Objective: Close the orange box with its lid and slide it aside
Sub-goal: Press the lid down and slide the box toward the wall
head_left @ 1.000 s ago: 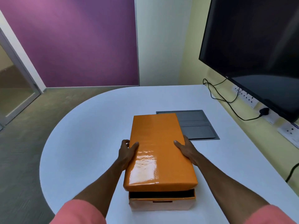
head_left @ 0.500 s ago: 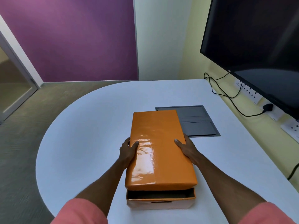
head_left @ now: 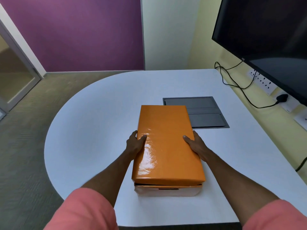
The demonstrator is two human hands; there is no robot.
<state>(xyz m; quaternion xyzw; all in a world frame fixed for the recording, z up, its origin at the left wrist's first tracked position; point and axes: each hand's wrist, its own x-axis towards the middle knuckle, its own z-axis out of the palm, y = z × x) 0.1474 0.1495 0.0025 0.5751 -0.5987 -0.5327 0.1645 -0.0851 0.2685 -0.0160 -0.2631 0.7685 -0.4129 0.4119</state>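
Both hands, left hand (head_left: 135, 144) and right hand (head_left: 196, 146), grip the lid (head_left: 166, 143) with closed fingers, seemingly nearly seated on the box (head_left: 167, 190); sliding across the counter (head_left: 93, 123) remains.

Soft, even room light; white glare streaks the glossy lid (head_left: 166, 143) near its left edge. Wide-angle bending curves the table (head_left: 93, 130) and walls; floor slightly blurred.

Hidden and cut-off parts around the orange box

The lid (head_left: 167, 143) covers nearly all of the orange box (head_left: 167, 190); its inside cannot be seen. Fingers of the left hand (head_left: 134, 145) and right hand (head_left: 196, 146) vanish behind the lid's sides. At 2 o'clock the monitor (head_left: 269, 40) runs off frame; at 6 o'clock both sleeves are cropped.
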